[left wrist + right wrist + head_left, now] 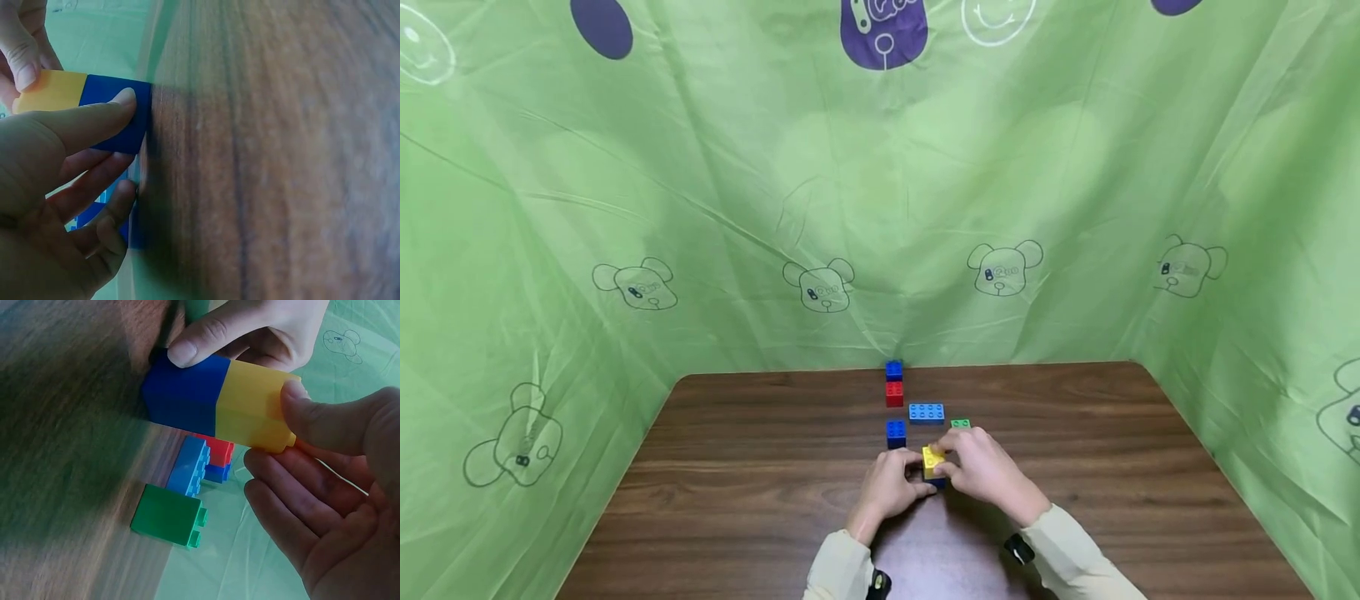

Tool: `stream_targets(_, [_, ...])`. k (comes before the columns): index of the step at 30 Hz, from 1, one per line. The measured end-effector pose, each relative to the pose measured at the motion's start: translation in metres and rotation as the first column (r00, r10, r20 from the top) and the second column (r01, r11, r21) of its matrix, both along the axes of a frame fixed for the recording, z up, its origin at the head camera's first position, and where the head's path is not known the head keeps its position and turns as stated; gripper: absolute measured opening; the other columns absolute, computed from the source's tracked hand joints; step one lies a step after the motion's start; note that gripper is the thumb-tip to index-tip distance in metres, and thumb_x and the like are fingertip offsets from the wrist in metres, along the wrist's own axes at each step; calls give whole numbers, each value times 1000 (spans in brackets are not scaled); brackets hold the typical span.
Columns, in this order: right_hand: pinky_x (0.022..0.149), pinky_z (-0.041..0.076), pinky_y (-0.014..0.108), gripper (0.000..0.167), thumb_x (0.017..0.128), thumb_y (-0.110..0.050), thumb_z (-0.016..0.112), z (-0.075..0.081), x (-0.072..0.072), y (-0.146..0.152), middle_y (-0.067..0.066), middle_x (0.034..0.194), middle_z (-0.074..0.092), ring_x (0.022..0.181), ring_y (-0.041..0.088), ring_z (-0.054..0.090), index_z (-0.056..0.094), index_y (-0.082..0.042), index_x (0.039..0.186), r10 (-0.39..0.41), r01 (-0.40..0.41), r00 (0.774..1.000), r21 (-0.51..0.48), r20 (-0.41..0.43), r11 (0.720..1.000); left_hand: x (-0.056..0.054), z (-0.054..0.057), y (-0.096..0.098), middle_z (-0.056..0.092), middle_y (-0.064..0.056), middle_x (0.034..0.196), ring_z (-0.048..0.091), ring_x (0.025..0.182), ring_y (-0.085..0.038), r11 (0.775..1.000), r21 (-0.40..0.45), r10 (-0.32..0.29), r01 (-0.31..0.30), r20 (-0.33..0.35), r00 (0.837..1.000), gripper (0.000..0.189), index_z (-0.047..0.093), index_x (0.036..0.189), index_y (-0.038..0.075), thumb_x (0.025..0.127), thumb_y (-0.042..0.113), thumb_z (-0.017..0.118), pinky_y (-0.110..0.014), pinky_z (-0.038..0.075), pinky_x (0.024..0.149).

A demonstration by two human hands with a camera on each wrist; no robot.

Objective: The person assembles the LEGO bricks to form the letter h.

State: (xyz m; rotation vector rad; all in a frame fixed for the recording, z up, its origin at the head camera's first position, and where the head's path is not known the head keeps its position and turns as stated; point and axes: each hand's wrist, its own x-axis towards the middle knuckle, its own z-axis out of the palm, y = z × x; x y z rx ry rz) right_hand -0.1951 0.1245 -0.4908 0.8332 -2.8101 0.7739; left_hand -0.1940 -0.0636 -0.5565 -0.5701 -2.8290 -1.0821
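A yellow toy building brick (933,461) stands on top of a dark blue brick (121,107) on the table, the two flush with no gap visible. My left hand (889,485) holds the dark blue brick low down, its thumb across one side. With thumb and fingers my right hand (988,468) pinches the yellow brick near its studded top. Just beyond the right hand is a green brick (167,514), partly covered in the head view. Another dark blue brick (896,433) stands beyond the left hand.
Farther back on the brown wooden table (737,467) lie a long light blue brick (927,413), a red brick (894,393) and a blue brick (893,371) near the far edge. Green printed cloth (910,208) hangs behind and along both sides.
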Motion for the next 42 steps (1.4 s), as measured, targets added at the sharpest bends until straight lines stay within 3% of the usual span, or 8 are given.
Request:
stream_targets(10, [80, 60, 36, 22, 82, -15, 84, -3, 3, 0, 5, 98, 77, 92, 19, 72, 78, -6, 102, 12, -11, 1000, 14, -26, 1000, -2, 10, -3, 67, -6, 84, 55, 72, -12, 987, 93, -144, 133, 124, 982, 14, 72, 92, 13, 88, 24, 79, -19, 42, 61])
stream_targets(20, [81, 59, 35, 24, 85, -15, 82, -3, 7, 0, 5, 101, 75, 95, 19, 70, 76, -5, 106, 27, -27, 1000, -22, -7, 999, -1, 10, -1, 62, -2, 83, 55, 73, -10, 990, 92, -112, 105, 78, 991, 20, 68, 96, 12, 86, 21, 82, -19, 43, 62])
stream_targets(26, [84, 59, 36, 39, 93, -28, 75, -3, 6, 7, 6, 116, 74, 99, 16, 72, 68, -8, 126, 74, -62, 994, -131, 86, 989, 5, 19, -7, 64, -3, 86, 58, 77, -14, 991, 64, -126, 121, 78, 989, 22, 67, 96, 12, 84, 19, 83, -20, 44, 65])
stream_targets(28, [87, 59, 39, 44, 96, -34, 70, -1, 3, 11, 6, 121, 73, 100, 17, 72, 64, -9, 132, 60, -37, 991, -184, 120, 982, 8, 26, -12, 66, -1, 90, 61, 82, -15, 990, 57, -131, 127, 78, 988, 24, 68, 100, 12, 84, 20, 83, -21, 47, 71])
stream_targets(32, [92, 57, 45, 43, 97, -37, 68, 2, -7, 21, 8, 124, 71, 107, 24, 70, 65, -11, 131, -28, 46, 995, -190, 93, 981, 17, 40, -25, 69, 3, 99, 65, 93, -16, 989, 67, -137, 133, 62, 989, 29, 68, 109, 14, 86, 20, 83, -29, 53, 82])
stream_targets(38, [98, 53, 50, 43, 95, -28, 72, -2, -25, 37, 10, 130, 67, 120, 30, 64, 65, -9, 132, -154, 155, 987, -51, 36, 987, 25, 56, -60, 69, 2, 105, 67, 97, -15, 987, 108, -129, 122, 68, 989, 31, 66, 117, 14, 89, 16, 79, -36, 57, 87])
stream_targets(42, [101, 51, 52, 46, 95, -27, 72, -7, -32, 44, 13, 133, 65, 124, 33, 61, 63, -6, 135, -161, 160, 986, 17, 53, 987, 28, 59, -88, 69, 3, 104, 67, 95, -13, 995, 82, -56, 52, 47, 997, 30, 65, 116, 13, 89, 14, 79, -35, 58, 86])
